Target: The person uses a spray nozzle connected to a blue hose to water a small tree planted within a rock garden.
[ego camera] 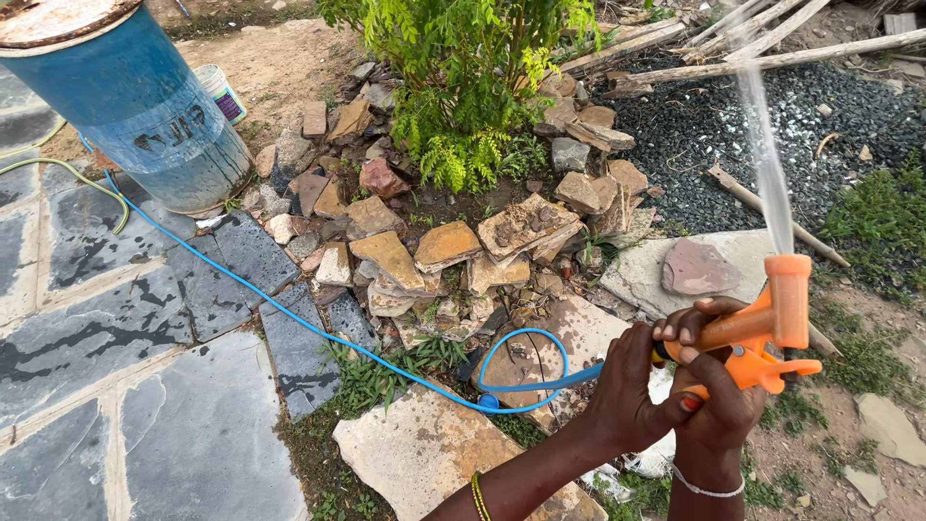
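Note:
Both my hands hold an orange spray nozzle (783, 311) at the lower right. My left hand (625, 388), with gold bangles on its wrist, grips the rear of the nozzle where the blue hose (289, 314) joins it. My right hand (721, 400), with a white band on its wrist, is wrapped around the nozzle's handle. A thin jet of water (767, 164) shoots from the nozzle up toward the top of the view. From the nozzle the hose loops, then runs left over the ground toward a blue barrel (145, 106).
A leafy green shrub (463, 77) stands ringed by loose flat stones (453, 246). Dark gravel (772, 125) and wooden poles (772, 58) lie at the upper right. Wet slate paving (116, 386) covers the left. A white bucket (220, 92) sits beside the barrel, and a green hose (77, 178) lies near it.

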